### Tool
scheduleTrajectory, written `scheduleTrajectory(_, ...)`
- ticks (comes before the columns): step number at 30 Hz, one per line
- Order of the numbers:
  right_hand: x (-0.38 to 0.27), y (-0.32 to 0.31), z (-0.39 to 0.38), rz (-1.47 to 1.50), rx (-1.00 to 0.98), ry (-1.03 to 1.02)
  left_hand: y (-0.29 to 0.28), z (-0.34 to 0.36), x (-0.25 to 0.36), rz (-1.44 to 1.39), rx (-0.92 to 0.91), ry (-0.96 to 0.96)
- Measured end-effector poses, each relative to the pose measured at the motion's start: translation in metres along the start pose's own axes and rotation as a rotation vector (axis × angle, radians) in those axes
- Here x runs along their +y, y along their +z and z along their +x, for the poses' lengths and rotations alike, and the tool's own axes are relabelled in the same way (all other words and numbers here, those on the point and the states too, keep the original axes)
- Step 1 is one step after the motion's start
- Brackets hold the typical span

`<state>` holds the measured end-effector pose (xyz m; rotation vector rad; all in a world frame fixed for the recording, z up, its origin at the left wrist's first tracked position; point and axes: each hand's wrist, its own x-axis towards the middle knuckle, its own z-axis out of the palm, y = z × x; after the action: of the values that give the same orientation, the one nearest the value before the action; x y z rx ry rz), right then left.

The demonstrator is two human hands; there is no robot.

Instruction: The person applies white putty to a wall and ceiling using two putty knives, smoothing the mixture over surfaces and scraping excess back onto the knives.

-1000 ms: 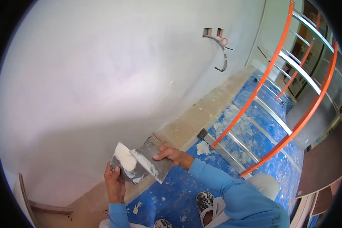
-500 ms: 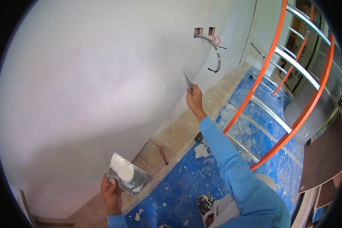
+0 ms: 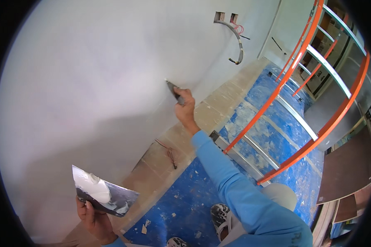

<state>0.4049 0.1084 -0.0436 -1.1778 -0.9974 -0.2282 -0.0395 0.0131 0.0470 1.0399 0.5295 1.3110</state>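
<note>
A flat metal plate (image 3: 123, 196) is gripped from below by my left hand (image 3: 95, 222), fingers closed on its lower edge. A thick dollop of white filler (image 3: 95, 187) lies on the plate, with smears beside it. My right hand (image 3: 186, 108) is closed around a putty knife (image 3: 174, 91), arm stretched out toward the wall. The blade's tip is at the white wall (image 3: 95, 90), where a small whitish spot shows. The knife's handle is mostly hidden in my fingers.
An orange ladder (image 3: 276, 99) with metal rungs stands at right on a blue, splattered floor cover (image 3: 173, 206). Grey cable (image 3: 240, 45) hangs from an opening in the wall. Thin wires (image 3: 171, 156) lie by the wall's foot. Brown boards (image 3: 344, 168) lean far right.
My right hand with the putty knife has moved left and slightly down along the wall. My left hand has carried the plate left and lower. The view has shifted a little.
</note>
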Motion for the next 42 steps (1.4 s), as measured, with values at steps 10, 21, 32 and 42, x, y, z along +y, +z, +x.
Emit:
scheduleTrajectory(10,-0.036,0.050,-0.092,-0.043,-0.028,0.112,0.001,0.004,0.014,0.055,0.058,-0.024)
scheduleTrajectory(21,-0.077,0.102,-0.166,-0.003,-0.016,0.169,-0.020,0.000,0.028,0.037,0.177,0.016)
scheduleTrajectory(32,-0.122,0.148,-0.231,0.036,-0.018,0.384,-0.023,0.003,0.030,0.025,0.236,-0.067)
scheduleTrajectory(42,-0.198,0.046,-0.085,0.352,-0.661,0.226,-0.056,0.020,-0.031,-0.335,0.199,-0.355)
